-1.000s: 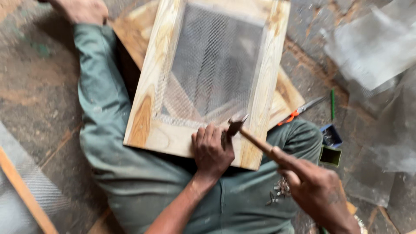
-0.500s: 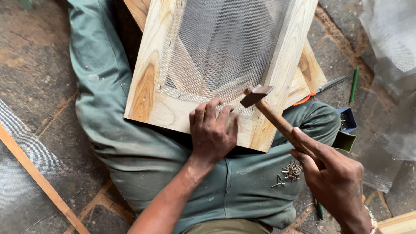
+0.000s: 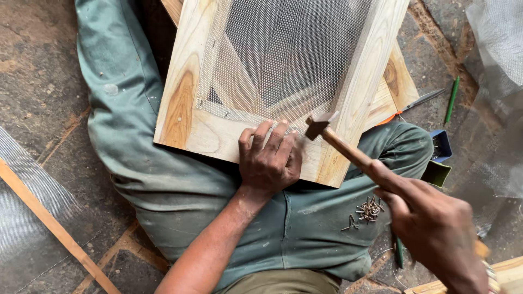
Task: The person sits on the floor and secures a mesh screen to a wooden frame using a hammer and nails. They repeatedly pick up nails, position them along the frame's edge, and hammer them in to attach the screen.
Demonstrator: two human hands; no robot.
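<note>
- Head view looking straight down at someone's lap, green trousers [image 3: 180, 201] stretched out on a rough stone floor [image 3: 38, 92].
- A pale wooden frame [image 3: 188, 92] rests across the thighs, with fine wire mesh [image 3: 289, 49] stretched over its opening. You can see a diagonal wooden brace through the mesh.
- The left hand [image 3: 271, 160] lies on the frame's lower rail, fingers [image 3: 261, 133] spread and reaching up to the mesh edge, pressing it down. If it's pinching a nail there, I can't make it out.
- The right hand [image 3: 436, 228] is wrapped tight around the wooden handle of a small hammer [image 3: 338, 144]. The hammer head sits just beside the left fingertips, over the frame's lower right corner. Can't tell if it's touching the wood or just above it.
- So the hands are apart, one flat on the frame, one clamped on the hammer.
- A little pile of small nails [image 3: 368, 209] sits on the right thigh, near the right hand.
- Off to the right on the floor: a green pencil [image 3: 451, 99] and a small blue box [image 3: 442, 146].
- Lower left, a loose piece of mesh on a wooden strip [image 3: 43, 215] lies on the floor, well apart from the frame.
</note>
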